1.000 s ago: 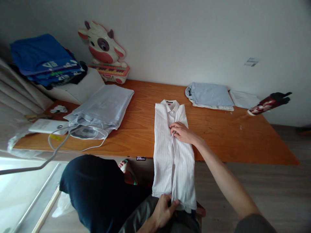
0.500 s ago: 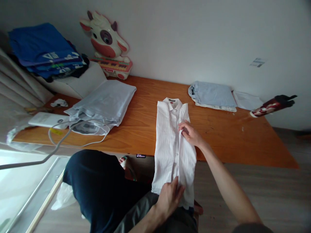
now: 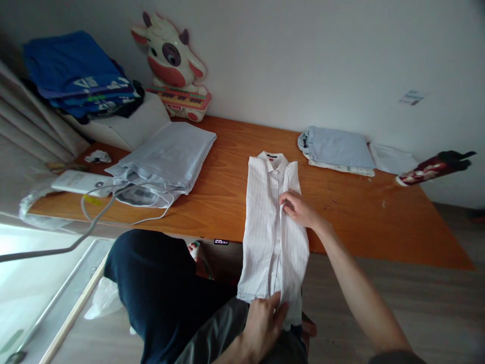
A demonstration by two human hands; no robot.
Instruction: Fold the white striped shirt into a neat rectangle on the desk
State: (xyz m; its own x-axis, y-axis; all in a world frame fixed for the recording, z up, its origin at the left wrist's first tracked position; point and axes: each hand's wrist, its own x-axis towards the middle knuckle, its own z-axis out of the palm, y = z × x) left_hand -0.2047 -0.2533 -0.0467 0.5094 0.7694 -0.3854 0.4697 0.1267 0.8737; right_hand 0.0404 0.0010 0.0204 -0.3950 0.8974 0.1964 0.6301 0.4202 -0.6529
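A white striped button-up shirt [image 3: 261, 212] lies lengthwise, collar up on the table and lower part hanging past the front edge over my lap. Its sides are folded inward, so it forms a narrow strip. My right hand [image 3: 298, 208] has its fingers curled on the right-hand fold, about mid-length, gripping the cloth. Down by the hem, my left hand [image 3: 262, 319] takes the inner edge of that same fold between thumb and fingers. The exact pinch of the left hand is partly hidden by its back.
On the wooden table [image 3: 348, 217] lie folded grey-white clothes [image 3: 170, 151], a white device [image 3: 81, 183] with a cable, and folded light-blue clothes [image 3: 339, 146]. A dark red tumbler [image 3: 432, 169] stands at right. Behind are a cow toy keyboard [image 3: 174, 65] and blue clothes [image 3: 76, 71] on a white box.
My left hand has slid slightly down toward the hem. My right hand keeps its place on the fold. The whole view has shifted a little.
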